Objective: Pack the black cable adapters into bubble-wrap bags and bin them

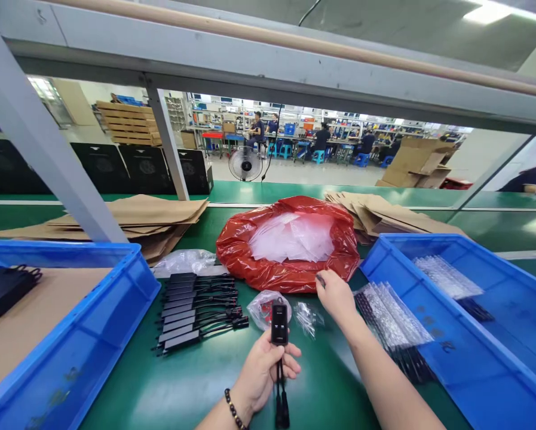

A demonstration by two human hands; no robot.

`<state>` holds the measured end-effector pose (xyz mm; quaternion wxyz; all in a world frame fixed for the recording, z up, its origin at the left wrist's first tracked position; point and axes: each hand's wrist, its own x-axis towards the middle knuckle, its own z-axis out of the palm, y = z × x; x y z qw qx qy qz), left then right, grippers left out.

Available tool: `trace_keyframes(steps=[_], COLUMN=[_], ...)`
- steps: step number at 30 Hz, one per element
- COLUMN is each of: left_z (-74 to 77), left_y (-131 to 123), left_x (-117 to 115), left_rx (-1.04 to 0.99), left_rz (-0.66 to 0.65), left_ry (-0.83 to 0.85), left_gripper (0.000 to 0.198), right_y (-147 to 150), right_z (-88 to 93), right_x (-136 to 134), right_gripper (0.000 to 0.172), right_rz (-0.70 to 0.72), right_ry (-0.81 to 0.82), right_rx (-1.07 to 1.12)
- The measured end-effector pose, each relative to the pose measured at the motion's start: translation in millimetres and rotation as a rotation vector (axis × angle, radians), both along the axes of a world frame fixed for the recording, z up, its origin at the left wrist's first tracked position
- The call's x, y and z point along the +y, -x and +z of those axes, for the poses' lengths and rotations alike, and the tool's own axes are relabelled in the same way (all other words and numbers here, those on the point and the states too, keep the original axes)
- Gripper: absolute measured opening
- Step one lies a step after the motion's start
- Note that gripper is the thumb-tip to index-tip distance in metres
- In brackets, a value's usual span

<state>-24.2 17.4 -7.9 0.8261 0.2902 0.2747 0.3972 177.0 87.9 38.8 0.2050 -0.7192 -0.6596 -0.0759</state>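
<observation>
In my left hand (268, 364), closed around its lower end, is a small black electronic controller (279, 323) with two short cables (281, 397) hanging down. My right hand (337, 294) is at the front right edge of a red plastic bag (232, 245) filled with clear plastic sleeves (294, 237). Its thumb and finger pinch a small dark thing (321, 279) that I cannot make out. Just behind the controller lies a clear bag with red bits (263, 307). Beside it is a small clear packet (308, 318). A row of several black cabled units (198, 310) lies to the left.
Blue bins (115, 310) (456, 352) flank the green bench (169, 394). Bubble-wrapped units (393, 316) lean by the right bin. Brown cardboard sheets (160, 212) lie behind. A metal post (57, 131) and overhead beam (268, 54) frame the bench; a fan (246, 163) stands beyond.
</observation>
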Motion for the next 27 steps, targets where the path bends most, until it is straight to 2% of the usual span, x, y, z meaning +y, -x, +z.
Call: trace_keyframes(steps=[3, 5, 9, 13, 15, 17, 20, 21, 24, 27], left_z=[-1.6, -2.1, -2.4, -3.6, -3.9, -3.1, 0.6, 2.1, 5.4, 6.4], left_y=[1, 1, 2, 2, 2, 2, 4, 4, 5, 4], left_x=[2, 3, 4, 4, 4, 4, 2, 2, -1, -2], left_rx=[-0.003, -0.009, -0.041, -0.053, -0.058, -0.07, -0.096, -0.107, -0.133, -0.111], left_rz=[0.007, 0.009, 0.015, 0.016, 0.02, 0.033, 0.071, 0.083, 0.094, 0.093], left_ry=[-0.001, -0.007, -0.019, -0.015, -0.016, -0.026, -0.04, -0.043, -0.058, -0.076], left_gripper=[0.031, 0.032, 0.032, 0.032, 0.031, 0.028, 0.029, 0.03, 0.029, 0.022], right_y=[16, 34, 75, 93, 89, 78, 52, 43, 23, 21], right_z=[23.4, 33.3, 35.4, 34.9, 40.2, 48.0, 57.2, 58.0, 50.1, 29.4], right_x=[32, 53, 88, 102, 95, 78, 38, 24, -11, -34], right_gripper=[0.018, 0.02, 0.024, 0.02, 0.021, 0.022, 0.023, 0.024, 0.03, 0.037], right_rz=[0.036, 0.117, 0.303, 0.346, 0.364, 0.366, 0.308, 0.275, 0.217, 0.191], right_ry=[0.048, 0.065, 0.073, 0.066, 0.043, -0.048, -0.305, -0.335, -0.21, -0.022], right_rx=[-0.1, -0.142, -0.145, -0.088, -0.059, 0.055, 0.452, 0.554, 0.875, 1.223])
